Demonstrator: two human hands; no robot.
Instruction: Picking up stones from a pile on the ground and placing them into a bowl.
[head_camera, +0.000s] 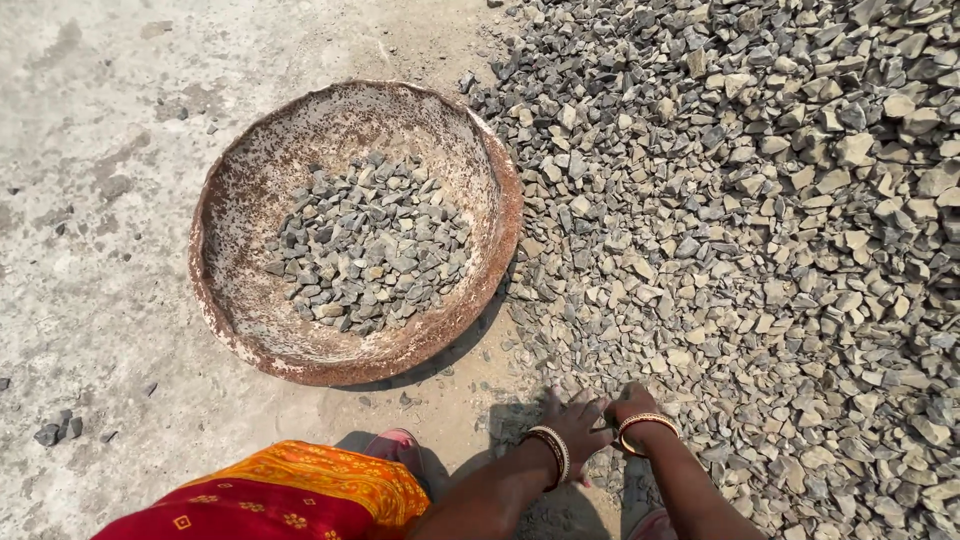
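Note:
A round, rusty metal pan lies on the concrete ground at the left, holding a heap of grey crushed stones. A wide spread of the same gravel covers the right side. My left hand and my right hand, both with bangles at the wrist, press down side by side on the near edge of the gravel, below and right of the pan. Their fingers rest on the stones; whether they grip any is hidden.
Bare, dusty concrete stretches to the left of the pan, with a few stray stones. An orange and red patterned garment covers my knee at the bottom, with a pink sandal beside it.

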